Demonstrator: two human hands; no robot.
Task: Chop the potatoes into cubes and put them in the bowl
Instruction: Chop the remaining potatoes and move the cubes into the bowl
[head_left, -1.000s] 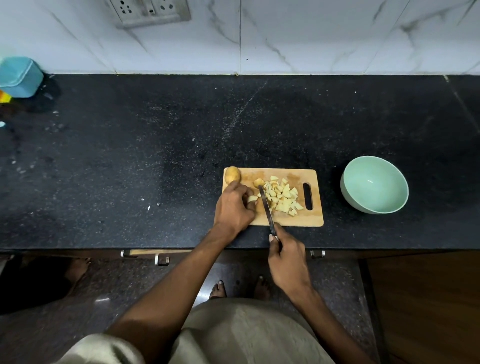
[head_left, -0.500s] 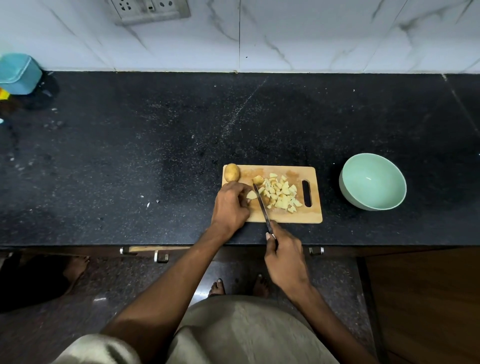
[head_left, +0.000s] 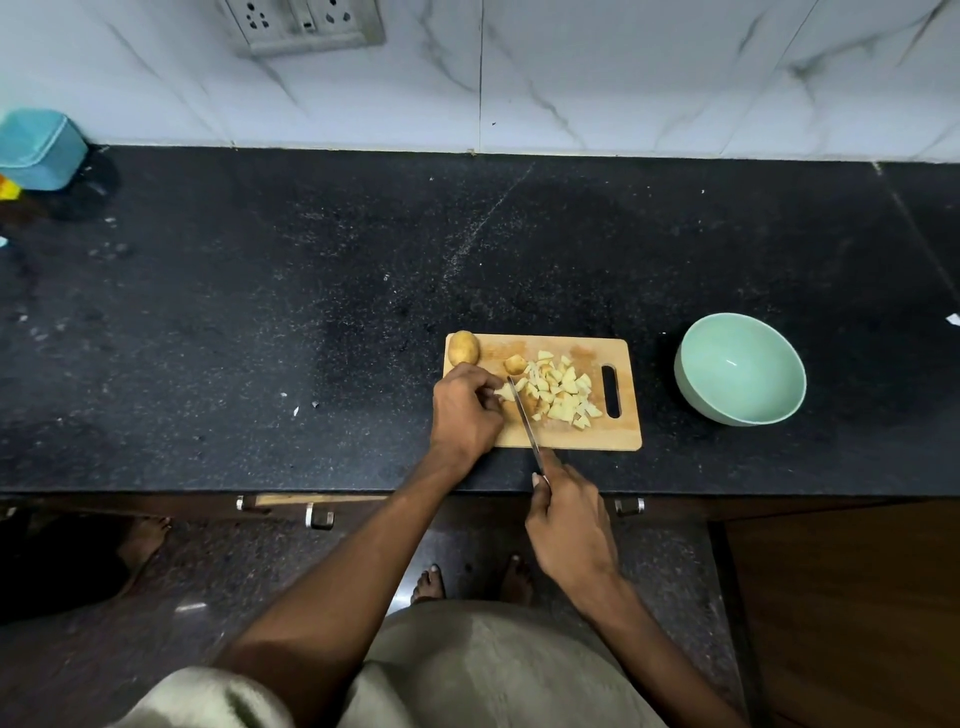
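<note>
A wooden cutting board (head_left: 618, 436) lies on the black counter. A whole potato (head_left: 463, 347) sits at its far left corner. A pile of pale potato cubes (head_left: 561, 395) covers the board's middle, with one larger unpeeled chunk (head_left: 515, 364) behind it. My left hand (head_left: 465, 410) pinches a small potato piece (head_left: 504, 392) against the board. My right hand (head_left: 569, 519) grips the handle of a knife (head_left: 524, 415); its blade lies right beside that piece. A mint green bowl (head_left: 740, 370) stands empty to the right of the board.
A teal container (head_left: 39, 148) stands at the far left by the marble wall. A socket panel (head_left: 306, 23) is on the wall. Small scraps (head_left: 296, 410) lie on the counter left of the board. Drawer handles (head_left: 319, 517) show under the counter edge.
The knife blade has shifted slightly left, closer to my left fingers, with the potato piece still held. The view has tilted a little.
</note>
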